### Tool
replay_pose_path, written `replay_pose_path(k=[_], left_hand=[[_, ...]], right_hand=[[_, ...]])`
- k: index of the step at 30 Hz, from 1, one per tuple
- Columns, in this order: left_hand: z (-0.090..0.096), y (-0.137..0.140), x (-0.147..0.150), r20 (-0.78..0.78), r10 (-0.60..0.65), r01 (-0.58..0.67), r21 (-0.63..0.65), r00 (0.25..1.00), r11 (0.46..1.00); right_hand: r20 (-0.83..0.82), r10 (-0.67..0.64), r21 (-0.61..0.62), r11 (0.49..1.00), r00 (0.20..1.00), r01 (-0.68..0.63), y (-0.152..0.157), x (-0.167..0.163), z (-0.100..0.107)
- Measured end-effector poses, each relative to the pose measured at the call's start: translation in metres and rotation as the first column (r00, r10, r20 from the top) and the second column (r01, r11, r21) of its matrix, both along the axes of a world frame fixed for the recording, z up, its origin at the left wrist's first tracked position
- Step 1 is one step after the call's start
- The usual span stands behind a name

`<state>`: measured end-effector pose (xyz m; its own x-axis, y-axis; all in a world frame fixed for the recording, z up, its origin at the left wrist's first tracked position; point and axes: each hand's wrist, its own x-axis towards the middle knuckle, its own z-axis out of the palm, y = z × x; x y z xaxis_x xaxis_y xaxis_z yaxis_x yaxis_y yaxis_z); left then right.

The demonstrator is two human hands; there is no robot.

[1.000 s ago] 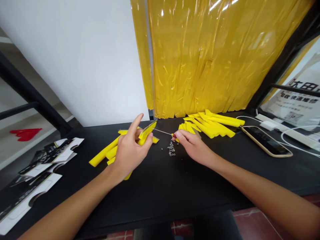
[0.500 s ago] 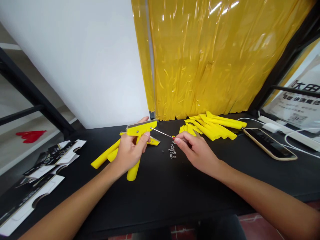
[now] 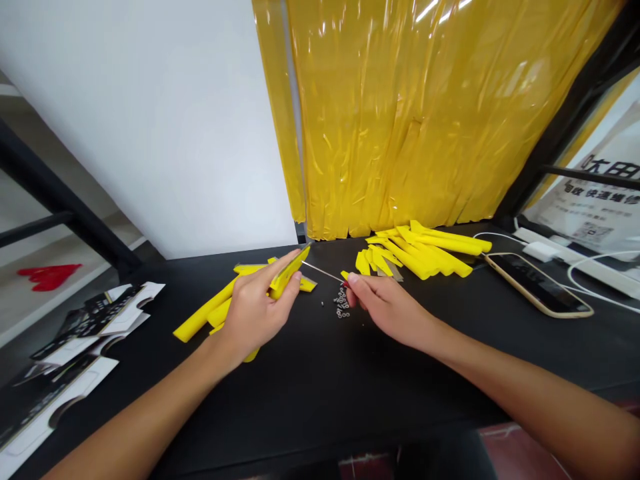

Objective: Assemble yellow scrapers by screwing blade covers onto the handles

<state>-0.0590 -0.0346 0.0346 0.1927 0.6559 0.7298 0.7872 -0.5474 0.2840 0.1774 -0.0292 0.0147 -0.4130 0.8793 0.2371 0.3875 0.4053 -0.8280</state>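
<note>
My left hand (image 3: 260, 310) is closed around a yellow scraper (image 3: 291, 270), its head tilted nearly edge-on to me and its handle mostly behind the hand. In my right hand (image 3: 383, 300) is a screwdriver (image 3: 325, 272), gripped by its handle, with the thin shaft pointing left at the scraper's head. Whether the tip touches the scraper, I cannot tell. Several more yellow scrapers (image 3: 207, 312) lie behind and left of my left hand. Small metal nuts and screws (image 3: 343, 307) sit in a little pile between my hands.
Yellow scraper parts (image 3: 425, 250) are heaped at the back right. A phone (image 3: 540, 285) lies right of them, near white cables and a power strip (image 3: 575, 263). Printed cards (image 3: 95, 333) are stacked at the left. Yellow plastic strips (image 3: 400, 120) hang behind the black table (image 3: 350, 400).
My left hand has turned the scraper, so its head now shows nearly edge-on instead of its flat face. The screwdriver shaft is apart from the screw hole it was pointing at.
</note>
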Motion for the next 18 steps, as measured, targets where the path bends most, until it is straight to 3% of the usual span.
replay_pose_path(k=[3, 6, 13, 18], left_hand=[[-0.002, 0.001, 0.002, -0.009, 0.058, -0.058, -0.017, 0.998, 0.998], [-0.003, 0.001, 0.003, -0.014, 0.089, -0.089, -0.018, 0.996, 0.996], [-0.007, 0.000, 0.003, 0.036, 0.008, -0.006, -0.044, 0.999, 0.999], [-0.009, -0.004, 0.004, 0.065, -0.012, 0.018, -0.092, 0.998, 0.996]], right_hand=[[0.076, -0.091, 0.144, 0.986, 0.993, 0.080, -0.001, 0.002, 0.002], [0.092, -0.085, 0.218, 0.974, 0.992, 0.063, 0.001, 0.004, 0.001], [-0.077, 0.085, -0.058, 0.994, 0.993, -0.089, 0.011, 0.002, -0.007], [0.019, 0.033, 0.136, 0.990, 0.999, -0.035, 0.009, 0.003, -0.005]])
